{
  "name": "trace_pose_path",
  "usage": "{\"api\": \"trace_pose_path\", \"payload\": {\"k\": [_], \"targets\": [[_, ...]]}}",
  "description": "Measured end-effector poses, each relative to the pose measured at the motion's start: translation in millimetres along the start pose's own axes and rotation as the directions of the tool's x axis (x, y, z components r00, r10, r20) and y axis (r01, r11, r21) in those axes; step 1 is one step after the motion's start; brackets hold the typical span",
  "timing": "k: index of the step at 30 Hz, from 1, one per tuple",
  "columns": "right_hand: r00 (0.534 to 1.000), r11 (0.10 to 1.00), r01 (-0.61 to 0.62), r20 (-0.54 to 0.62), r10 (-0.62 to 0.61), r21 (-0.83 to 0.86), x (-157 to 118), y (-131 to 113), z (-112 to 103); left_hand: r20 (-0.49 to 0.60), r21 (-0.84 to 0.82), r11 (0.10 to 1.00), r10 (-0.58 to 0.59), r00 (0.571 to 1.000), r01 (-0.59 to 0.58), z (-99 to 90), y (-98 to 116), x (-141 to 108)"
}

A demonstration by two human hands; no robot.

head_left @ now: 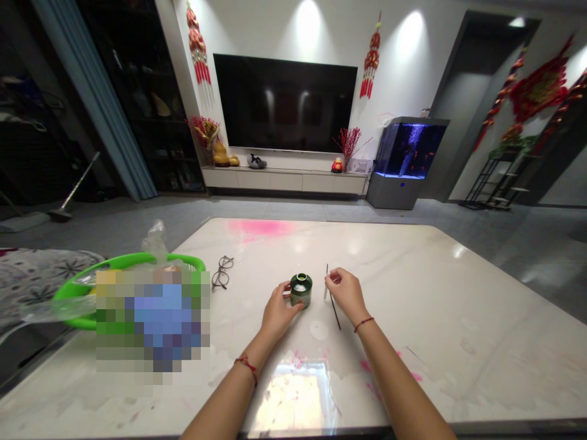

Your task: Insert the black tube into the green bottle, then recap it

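Observation:
My left hand (276, 313) is wrapped around the side of a small, squat green glass bottle (301, 294). The bottle stands upright on the table and its pale-rimmed mouth is uncovered. To the right of it, my right hand (347, 292) pinches a thin dark stick (337, 317) between thumb and fingertips. Tilted, the stick sticks out above and below the fingers, apart from the bottle. A small pale shape shows below the right fingertips, too unclear to name.
A pair of glasses (222, 272) lies left of the bottle on the marble-look table (458, 293). Farther left sits a green basket (68, 311) with plastic bags, partly blurred out. Pink stains mark the tabletop. Beyond stand a television (284, 104) and a fish tank (410, 150).

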State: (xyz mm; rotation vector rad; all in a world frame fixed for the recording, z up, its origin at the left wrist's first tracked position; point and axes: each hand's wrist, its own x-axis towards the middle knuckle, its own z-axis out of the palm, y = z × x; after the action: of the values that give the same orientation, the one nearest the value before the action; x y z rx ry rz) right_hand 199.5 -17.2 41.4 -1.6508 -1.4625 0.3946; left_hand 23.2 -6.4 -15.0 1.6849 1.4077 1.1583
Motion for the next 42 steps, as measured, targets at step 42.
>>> {"api": "trace_pose_path", "payload": {"k": [42], "targets": [[0.99, 0.936, 0.144, -0.052, -0.134, 0.32, -10.6, -28.8, 17.7, -0.001, 0.062, 0.998, 0.003, 1.0, -0.003, 1.9, 11.7, -10.5]]}}
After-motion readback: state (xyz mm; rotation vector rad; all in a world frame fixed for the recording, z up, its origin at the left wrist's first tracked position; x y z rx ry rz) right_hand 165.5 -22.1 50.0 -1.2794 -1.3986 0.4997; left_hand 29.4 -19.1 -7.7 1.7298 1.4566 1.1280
